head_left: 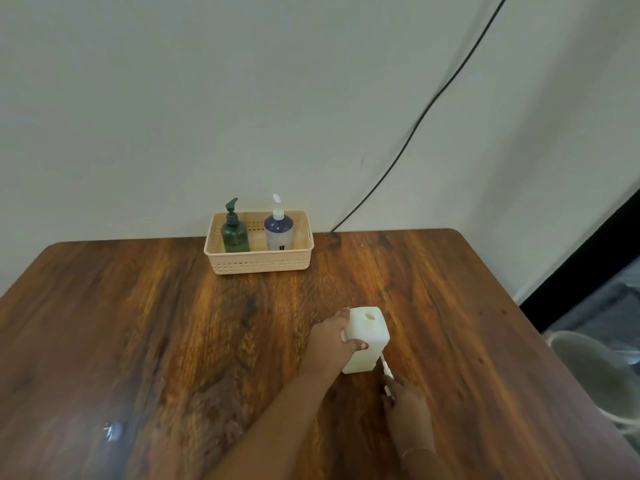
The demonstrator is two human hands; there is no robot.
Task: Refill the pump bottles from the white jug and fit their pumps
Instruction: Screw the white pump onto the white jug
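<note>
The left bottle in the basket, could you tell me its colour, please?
Dark green, pump included: the left bottle shows in the head view.

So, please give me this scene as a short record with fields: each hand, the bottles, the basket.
left hand: grips the white square bottle, its mouth open
right hand: holds a white pump beside that bottle
basket: beige, at the table's far edge
green bottle: in basket, pump fitted
blue bottle: in basket, pump fitted

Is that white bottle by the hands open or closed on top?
Open. The white bottle stands upright with a bare round hole at its top; the left hand grips its side.
</note>
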